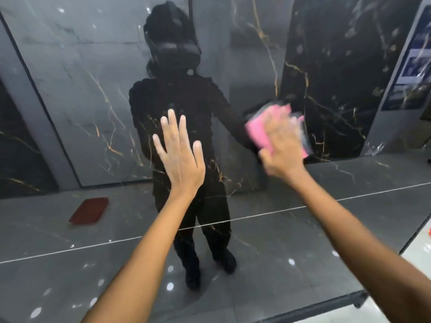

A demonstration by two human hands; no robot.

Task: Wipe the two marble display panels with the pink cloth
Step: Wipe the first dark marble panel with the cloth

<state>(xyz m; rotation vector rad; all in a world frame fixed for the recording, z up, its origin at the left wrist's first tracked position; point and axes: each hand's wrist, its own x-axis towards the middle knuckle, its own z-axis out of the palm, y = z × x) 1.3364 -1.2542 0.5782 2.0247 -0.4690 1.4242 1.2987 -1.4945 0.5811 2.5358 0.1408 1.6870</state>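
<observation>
Both forearms reach up to the glossy marble display panel (81, 94). Left hand (180, 157) lies flat, fingers spread, likely bracing. Right hand (283, 145) presses the pink cloth (257, 132) near the panel's right edge, blurred, apparently mid-wipe; fingers look extended over it.

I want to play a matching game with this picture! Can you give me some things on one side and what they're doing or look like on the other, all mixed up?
Things:
1. left hand
2. right hand
3. pink cloth
4. red tray

Descriptions:
A. seen low down on the left of the shiny marble
B. fingers straight and spread, holding nothing
C. blurred, on the cloth
D. under a hand, against the dark marble panel

Pairs: 1-B, 2-C, 3-D, 4-A
</observation>
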